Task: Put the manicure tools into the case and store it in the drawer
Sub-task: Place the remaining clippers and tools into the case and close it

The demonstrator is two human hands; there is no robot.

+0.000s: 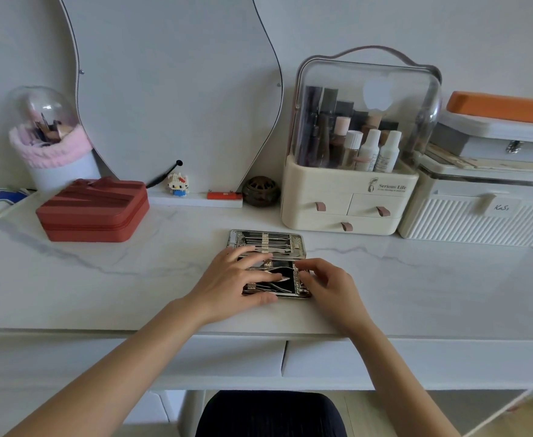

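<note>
A manicure case [266, 244] lies open flat on the white marble table [101, 285], near the middle. Its far half holds several steel tools under straps. The near half [285, 279] has a dark lining with nippers and other tools in it. My left hand [232, 280] rests on the left side of the near half, fingers spread over the tools and thumb at the case's front edge. My right hand [325, 279] touches the right edge of the near half with bent fingertips. Two closed drawer fronts [322, 357] sit under the tabletop.
A red zipped box [93, 209] stands at the left. A cream cosmetics organiser [350, 200] with small drawers stands behind the case, a white ribbed box [476, 216] to its right. A mirror, a brush holder and small ornaments line the back wall.
</note>
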